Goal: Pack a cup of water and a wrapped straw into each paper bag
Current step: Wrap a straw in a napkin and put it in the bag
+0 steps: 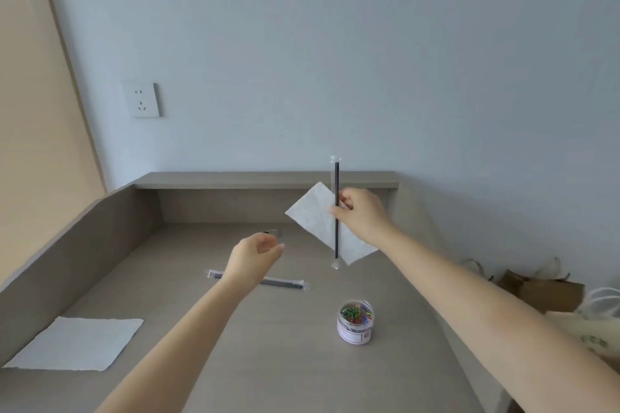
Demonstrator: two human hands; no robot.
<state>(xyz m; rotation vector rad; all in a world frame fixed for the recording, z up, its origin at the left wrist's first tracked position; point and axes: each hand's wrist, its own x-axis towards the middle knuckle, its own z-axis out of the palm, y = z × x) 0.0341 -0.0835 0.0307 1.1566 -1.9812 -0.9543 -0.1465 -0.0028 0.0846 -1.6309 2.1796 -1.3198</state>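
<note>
My right hand [360, 213] is raised above the desk. It grips a black straw in a clear wrapper [336, 178], held upright, together with a white paper napkin [312, 211] behind the straw. My left hand [253, 256] hovers lower and to the left with its fingers curled. A small grey thing [273, 233] shows at its fingertips; whether the hand holds it is unclear. A second wrapped black straw [285, 283] lies flat on the desk, partly hidden by my left wrist. Brown paper bags [543, 292] stand off the desk's right side. No cup is in view.
A small clear tub of coloured paper clips [355, 322] stands on the grey desk [201, 362] near my right forearm. Another white napkin [77, 342] lies flat at the front left. A raised shelf [235, 179] and side walls border the desk. A socket [142, 99] is on the wall.
</note>
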